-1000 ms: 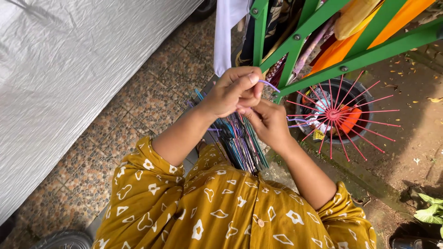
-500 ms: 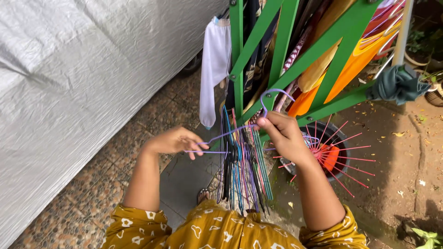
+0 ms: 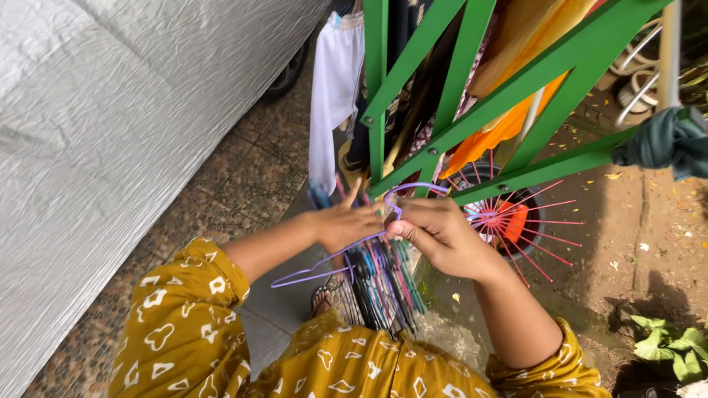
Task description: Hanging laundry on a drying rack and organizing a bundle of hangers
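My left hand (image 3: 345,223) and my right hand (image 3: 434,234) meet in front of me on a purple wire hanger (image 3: 317,271). The right hand pinches the hanger near its hook, which curls up toward the green rack (image 3: 472,70). The left hand holds the hanger's shoulder, with one finger raised. Just below both hands hangs a bundle of several coloured wire hangers (image 3: 383,284). Both arms wear mustard-yellow sleeves with white shapes.
A green metal drying rack with orange, dark and white clothes (image 3: 333,88) stands ahead. A round pink peg hanger with an orange centre (image 3: 512,221) hangs to the right. A silver car cover (image 3: 96,133) fills the left. Green leaves (image 3: 671,346) grow at the lower right.
My two hands, apart half a second ago, have come together on the purple hanger. The view has tilted up toward the rack.
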